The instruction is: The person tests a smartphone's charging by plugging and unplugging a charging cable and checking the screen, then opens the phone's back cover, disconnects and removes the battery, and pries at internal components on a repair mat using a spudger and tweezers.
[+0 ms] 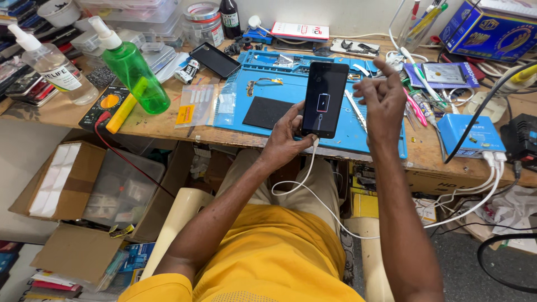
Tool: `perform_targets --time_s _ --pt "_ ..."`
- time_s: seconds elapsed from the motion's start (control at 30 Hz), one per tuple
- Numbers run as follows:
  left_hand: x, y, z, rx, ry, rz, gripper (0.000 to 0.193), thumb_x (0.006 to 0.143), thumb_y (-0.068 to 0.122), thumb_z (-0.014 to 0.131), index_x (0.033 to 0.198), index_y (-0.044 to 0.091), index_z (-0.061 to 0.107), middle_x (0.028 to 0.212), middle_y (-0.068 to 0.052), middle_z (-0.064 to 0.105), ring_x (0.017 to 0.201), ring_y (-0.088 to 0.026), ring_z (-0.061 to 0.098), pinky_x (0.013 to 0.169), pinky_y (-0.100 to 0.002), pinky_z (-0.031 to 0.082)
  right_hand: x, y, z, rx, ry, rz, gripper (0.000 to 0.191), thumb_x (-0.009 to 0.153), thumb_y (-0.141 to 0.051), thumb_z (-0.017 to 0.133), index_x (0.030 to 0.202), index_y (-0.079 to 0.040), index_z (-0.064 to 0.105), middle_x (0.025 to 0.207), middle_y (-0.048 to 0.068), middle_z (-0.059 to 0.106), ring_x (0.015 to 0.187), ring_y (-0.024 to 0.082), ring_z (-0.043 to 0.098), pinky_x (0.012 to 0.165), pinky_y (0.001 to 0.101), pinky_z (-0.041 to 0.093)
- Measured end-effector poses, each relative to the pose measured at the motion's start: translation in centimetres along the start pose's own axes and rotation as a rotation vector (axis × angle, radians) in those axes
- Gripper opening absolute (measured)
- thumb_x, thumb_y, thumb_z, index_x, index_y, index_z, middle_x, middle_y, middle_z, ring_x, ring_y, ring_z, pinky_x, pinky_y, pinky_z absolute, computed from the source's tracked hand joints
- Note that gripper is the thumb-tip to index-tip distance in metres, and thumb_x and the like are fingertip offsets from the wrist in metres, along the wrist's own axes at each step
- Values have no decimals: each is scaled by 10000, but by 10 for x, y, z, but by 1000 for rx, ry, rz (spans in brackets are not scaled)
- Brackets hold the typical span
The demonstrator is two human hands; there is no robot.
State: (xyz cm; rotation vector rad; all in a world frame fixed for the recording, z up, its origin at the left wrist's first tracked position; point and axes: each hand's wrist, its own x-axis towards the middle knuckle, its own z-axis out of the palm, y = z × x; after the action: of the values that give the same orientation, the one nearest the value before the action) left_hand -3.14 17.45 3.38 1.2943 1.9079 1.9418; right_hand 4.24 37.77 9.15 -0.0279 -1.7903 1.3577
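- Altogether, the head view shows two bare hands, one black slab-shaped smartphone (pixel 324 99) in hand, a second dark phone (pixel 215 60) lying flat at upper centre-left, one white charging cable (pixel 306 184), one blue rubber work mat (pixel 279 89), one green plastic spray bottle (pixel 134 70), one clear plastic spray bottle (pixel 53 67) at upper left, and two open cardboard boxes (pixel 61 182) at lower left.
- The left hand (pixel 284 140) is closed around the smartphone's lower left edge, thumb on the side and fingers behind, holding it upright at the centre of the frame over the mat.
- The right hand (pixel 383 98) sits just right of the smartphone, apart from it, loosely open with fingers curled and the index finger raised; it holds nothing.
- The smartphone lies between the two hands, nearer the left one.
- Its screen is dark apart from a small battery outline with a red bar and a cable symbol below it.
- The cable plugs into the smartphone's bottom edge, loops down over the lap in the lower middle, then runs right toward a small blue box (pixel 469 134) on the wooden bench (pixel 156 126).
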Motion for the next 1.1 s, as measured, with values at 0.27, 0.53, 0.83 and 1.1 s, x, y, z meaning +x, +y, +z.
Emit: perform_targets --time_s 0.27,0.53,0.83,1.1 --pt "-2 3 3 -94 27 -33 827 875 -22 747 1587 31 328 1027 -61 743 936 -102 713 833 -272 619 -61 4 14 -4 -276 197 459 937 -80 709 1366 32 592 900 85 758 780 89 700 711 252 578" --pt "0 3 7 -86 14 -36 817 886 -29 752 1584 23 332 1027 -56 744 949 -104 715 860 -278 613 -62 12 8 56 -313 229 536 873 17 773 1376 63 595 847 78 736 723 64 659 620 198 512" --pt "-2 3 8 -110 14 -45 812 880 -7 756 1576 6 338 1043 -47 736 948 -93 702 846 -275 608 -62 14 7 121 -326 241 520 878 11 765 1365 79 594 882 70 742 758 65 678 652 204 541" --pt "0 6 8 -79 14 -51 832 874 14 772 1581 7 333 986 -46 732 905 -93 703 821 -273 607 -61 12 7 161 -325 240 527 874 19 758 1368 70 583 921 73 756 800 65 696 699 212 575"
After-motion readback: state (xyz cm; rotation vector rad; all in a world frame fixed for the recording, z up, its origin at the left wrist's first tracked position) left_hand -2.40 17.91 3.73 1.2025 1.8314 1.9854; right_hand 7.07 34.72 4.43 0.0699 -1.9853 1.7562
